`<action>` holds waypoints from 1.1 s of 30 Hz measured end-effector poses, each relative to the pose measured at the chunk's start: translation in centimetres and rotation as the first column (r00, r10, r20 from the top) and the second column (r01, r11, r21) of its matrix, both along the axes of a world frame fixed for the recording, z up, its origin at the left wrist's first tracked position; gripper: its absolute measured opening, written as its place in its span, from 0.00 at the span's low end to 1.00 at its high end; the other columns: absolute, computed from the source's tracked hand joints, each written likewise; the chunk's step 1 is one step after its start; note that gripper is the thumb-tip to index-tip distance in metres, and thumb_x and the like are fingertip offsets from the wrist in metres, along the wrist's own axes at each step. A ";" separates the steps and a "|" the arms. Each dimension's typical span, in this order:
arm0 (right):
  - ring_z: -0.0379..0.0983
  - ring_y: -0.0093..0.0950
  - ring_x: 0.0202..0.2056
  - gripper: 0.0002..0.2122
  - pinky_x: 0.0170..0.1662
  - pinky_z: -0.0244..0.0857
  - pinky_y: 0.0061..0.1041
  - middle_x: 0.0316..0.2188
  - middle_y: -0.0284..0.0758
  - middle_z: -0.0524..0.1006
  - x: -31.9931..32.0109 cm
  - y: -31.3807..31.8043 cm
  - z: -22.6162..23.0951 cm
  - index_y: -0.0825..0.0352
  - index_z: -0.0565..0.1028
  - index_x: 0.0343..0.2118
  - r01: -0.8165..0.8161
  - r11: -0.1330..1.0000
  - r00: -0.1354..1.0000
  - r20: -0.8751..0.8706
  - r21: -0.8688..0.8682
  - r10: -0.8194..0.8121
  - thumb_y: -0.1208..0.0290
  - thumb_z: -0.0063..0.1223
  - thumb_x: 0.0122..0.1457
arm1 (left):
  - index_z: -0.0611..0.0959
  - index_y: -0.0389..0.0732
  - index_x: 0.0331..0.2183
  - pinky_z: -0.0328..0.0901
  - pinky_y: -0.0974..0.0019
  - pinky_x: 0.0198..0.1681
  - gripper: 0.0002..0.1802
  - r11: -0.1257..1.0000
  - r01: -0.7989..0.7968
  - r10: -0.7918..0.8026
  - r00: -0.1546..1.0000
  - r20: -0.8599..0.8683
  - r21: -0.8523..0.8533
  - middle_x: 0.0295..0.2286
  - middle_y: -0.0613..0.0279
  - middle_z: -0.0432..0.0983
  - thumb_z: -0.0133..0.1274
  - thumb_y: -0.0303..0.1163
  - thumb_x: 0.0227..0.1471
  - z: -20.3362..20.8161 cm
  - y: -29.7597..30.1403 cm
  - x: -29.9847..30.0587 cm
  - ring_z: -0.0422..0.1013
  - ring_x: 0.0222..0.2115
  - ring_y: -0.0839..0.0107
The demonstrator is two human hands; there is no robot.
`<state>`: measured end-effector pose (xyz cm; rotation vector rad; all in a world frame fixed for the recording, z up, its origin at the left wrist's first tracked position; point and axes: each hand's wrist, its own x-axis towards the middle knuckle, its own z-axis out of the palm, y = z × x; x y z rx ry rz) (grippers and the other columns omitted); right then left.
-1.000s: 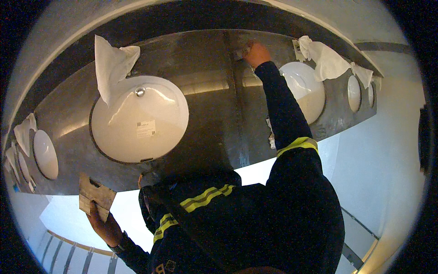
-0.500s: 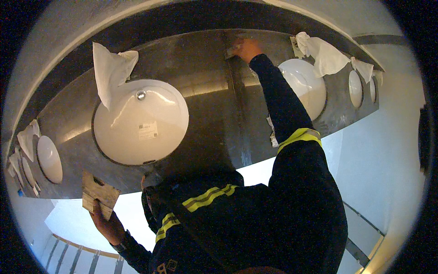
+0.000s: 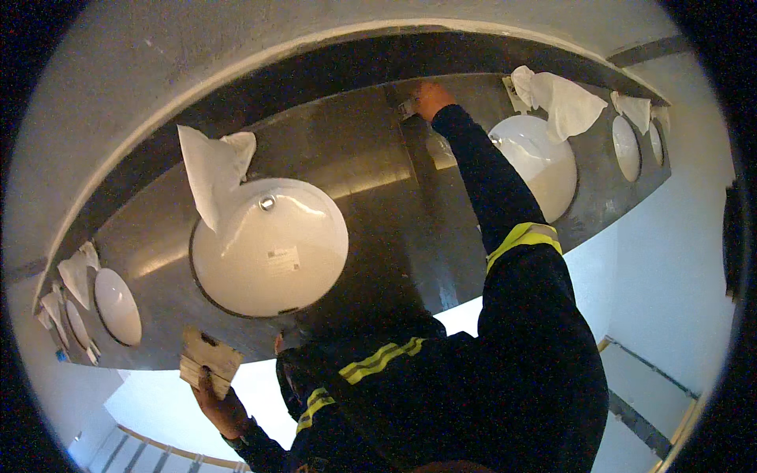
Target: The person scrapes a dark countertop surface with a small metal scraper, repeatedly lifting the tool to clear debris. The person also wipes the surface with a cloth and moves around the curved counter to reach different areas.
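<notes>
white basins (image 3: 268, 252), grey countertop (image 3: 371, 165), white cloths (image 3: 209, 169)

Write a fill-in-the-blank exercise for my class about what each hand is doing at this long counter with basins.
The right hand reaches to the ____ edge of the grey counter.
The left hand holds a flat pale ____ near the front edge.
The basin nearest the left hand is ____ in colour.
A white ____ hangs over its rim.

Missing words: back; block; white; cloth

Basins (image 3: 268, 256) in a row along the countertop (image 3: 371, 169), cloths (image 3: 206, 169) behind them.
</notes>
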<state>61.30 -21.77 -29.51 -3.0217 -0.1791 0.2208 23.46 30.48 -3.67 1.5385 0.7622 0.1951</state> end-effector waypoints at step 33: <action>0.71 0.42 0.35 0.12 0.39 0.65 0.38 0.31 0.44 0.74 2.2 3.8 5.1 0.68 0.73 0.30 0.239 0.970 0.966 0.093 0.038 -0.242 0.65 0.52 0.45 | 0.62 0.30 0.47 0.56 0.61 0.49 0.25 0.999 0.031 -0.031 1.000 0.005 0.030 0.44 0.49 0.63 0.45 0.35 0.51 0.0 -1.1 2.4 0.61 0.46 0.62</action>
